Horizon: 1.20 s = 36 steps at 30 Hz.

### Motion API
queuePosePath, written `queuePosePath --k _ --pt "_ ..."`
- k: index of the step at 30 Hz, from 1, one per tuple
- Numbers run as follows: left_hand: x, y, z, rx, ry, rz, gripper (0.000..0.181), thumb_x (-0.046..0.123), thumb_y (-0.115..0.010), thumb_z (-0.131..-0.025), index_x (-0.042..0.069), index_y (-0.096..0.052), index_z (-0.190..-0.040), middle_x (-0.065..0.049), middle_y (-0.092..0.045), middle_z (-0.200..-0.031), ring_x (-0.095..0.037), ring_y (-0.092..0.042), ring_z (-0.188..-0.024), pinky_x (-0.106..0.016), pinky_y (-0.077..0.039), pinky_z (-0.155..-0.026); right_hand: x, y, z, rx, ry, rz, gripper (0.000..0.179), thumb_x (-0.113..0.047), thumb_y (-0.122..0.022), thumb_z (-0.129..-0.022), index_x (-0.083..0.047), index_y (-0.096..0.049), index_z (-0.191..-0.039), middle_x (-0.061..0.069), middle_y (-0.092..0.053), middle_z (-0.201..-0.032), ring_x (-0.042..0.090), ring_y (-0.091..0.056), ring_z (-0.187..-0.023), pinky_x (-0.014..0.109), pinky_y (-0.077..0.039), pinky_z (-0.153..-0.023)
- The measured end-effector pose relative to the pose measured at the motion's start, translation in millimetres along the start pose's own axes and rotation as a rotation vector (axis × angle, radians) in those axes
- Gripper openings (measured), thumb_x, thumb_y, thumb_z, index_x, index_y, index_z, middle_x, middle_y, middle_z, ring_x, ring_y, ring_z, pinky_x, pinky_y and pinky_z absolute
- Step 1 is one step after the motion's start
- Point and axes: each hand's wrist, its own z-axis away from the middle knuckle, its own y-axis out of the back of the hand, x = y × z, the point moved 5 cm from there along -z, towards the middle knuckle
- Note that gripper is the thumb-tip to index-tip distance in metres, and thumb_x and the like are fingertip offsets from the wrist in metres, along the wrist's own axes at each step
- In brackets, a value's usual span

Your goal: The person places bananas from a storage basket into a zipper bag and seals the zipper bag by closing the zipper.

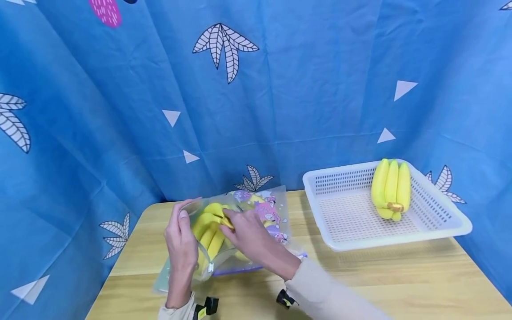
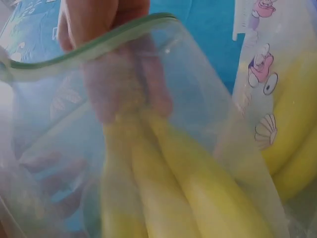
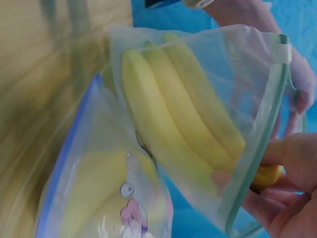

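A clear zip bag with a green seal [image 3: 260, 136] stands with its mouth spread apart. My left hand [image 1: 180, 242] holds one side of that mouth, thumb over the edge; in the left wrist view its fingers [image 2: 57, 183] show blurred through the plastic. Inside the bag lies a bunch of bananas [image 3: 173, 106], bodies down in the bag and stem end at the mouth. My right hand [image 1: 252, 233] reaches into the opening and pinches the bunch by its stem, as the right wrist view shows with the fingers [image 3: 292, 173] around it.
Right beside it lies a second, printed zip bag with a purple seal [image 1: 276, 213], bananas [image 3: 99, 198] inside. A white perforated basket [image 1: 332, 222] stands at the right of the wooden table [image 1: 132, 284], holding another banana bunch [image 1: 392, 186]. A blue curtain [image 1: 320, 89] hangs behind.
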Motion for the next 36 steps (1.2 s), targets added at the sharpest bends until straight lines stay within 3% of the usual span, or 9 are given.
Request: queuePosePath --k 5,10,14,19,25,29,32,36 --pt "-2.9 4.4 -2.5 0.002 0.007 0.042 0.041 0.02 -0.031 -0.113 0.003 -0.067 -0.123 -0.005 -0.072 -0.121 -0.014 -0.06 -0.118 -0.022 -0.042 -0.1 -9.6 -15.5 -16.5 -0.013 0.04 0.104 0.015 -0.022 -0.071 -0.099 -0.007 -0.07 -0.103 -0.002 -0.06 -0.072 0.003 -0.048 -0.056 0.01 -0.038 -0.047" --pt "-10.7 11.4 -3.9 0.032 0.035 0.09 0.043 0.02 -0.029 -0.113 0.001 -0.067 -0.121 -0.008 -0.073 -0.119 -0.015 -0.059 -0.118 -0.024 -0.04 -0.101 -9.8 -26.5 -20.3 -0.154 -0.03 -0.033 0.027 -0.011 -0.067 -0.1 -0.002 -0.07 -0.126 0.002 -0.067 -0.079 0.002 -0.048 -0.049 0.013 -0.04 -0.044" --pt "-13.2 13.7 -5.3 0.021 0.051 0.1 0.044 0.022 -0.029 -0.113 0.001 -0.065 -0.123 -0.008 -0.072 -0.121 -0.017 -0.059 -0.119 -0.027 -0.039 -0.103 -13.2 -21.8 -19.9 -0.159 -0.01 -0.053 0.03 -0.005 -0.062 -0.102 -0.001 -0.068 -0.131 0.006 -0.072 -0.09 0.0 -0.048 -0.048 0.012 -0.04 -0.045" --pt "-14.6 11.8 -4.4 0.011 0.071 0.083 0.044 0.023 -0.029 -0.113 0.001 -0.065 -0.124 -0.006 -0.072 -0.122 -0.017 -0.059 -0.119 -0.027 -0.038 -0.104 -11.9 -6.4 -9.5 -0.143 0.064 -0.068 0.025 -0.001 -0.062 -0.1 -0.003 -0.073 -0.122 0.005 -0.073 -0.091 0.0 -0.049 -0.054 0.012 -0.043 -0.049" --pt "-18.4 11.2 -3.2 0.002 0.085 0.059 0.043 0.024 -0.029 -0.113 0.003 -0.065 -0.125 -0.003 -0.071 -0.123 -0.015 -0.058 -0.122 -0.028 -0.037 -0.106 -1.1 19.2 15.3 -0.108 0.147 -0.12 0.024 -0.003 -0.065 -0.099 -0.003 -0.073 -0.121 0.007 -0.076 -0.112 0.004 -0.068 -0.086 0.015 -0.054 -0.078" --pt "-17.9 11.4 -2.7 -0.01 0.071 0.055 0.042 0.021 -0.03 -0.113 0.003 -0.065 -0.126 -0.003 -0.071 -0.124 -0.014 -0.058 -0.119 -0.028 -0.039 -0.095 13.3 41.8 30.8 -0.041 0.156 -0.135 0.027 -0.004 -0.067 -0.098 -0.003 -0.072 -0.124 0.009 -0.074 -0.118 0.012 -0.071 -0.095 0.024 -0.058 -0.082" --pt "-16.5 12.0 -3.0 -0.01 0.048 0.057 0.04 0.019 -0.031 -0.112 0.003 -0.066 -0.125 -0.004 -0.071 -0.124 -0.013 -0.058 -0.102 -0.027 -0.037 -0.077 26.5 63.4 39.9 0.032 0.154 -0.109 0.027 -0.006 -0.069 -0.097 -0.003 -0.071 -0.124 0.009 -0.073 -0.12 0.017 -0.072 -0.101 0.03 -0.059 -0.086" --pt "-14.8 8.8 -2.1 -0.016 0.023 0.071 0.038 0.017 -0.032 -0.112 0.004 -0.066 -0.125 -0.005 -0.071 -0.124 -0.015 -0.06 -0.103 -0.022 -0.039 -0.081 48.6 98.0 53.3 0.111 0.108 -0.055 0.03 -0.01 -0.071 -0.096 -0.006 -0.07 -0.126 0.007 -0.072 -0.123 0.021 -0.07 -0.11 0.037 -0.057 -0.094"
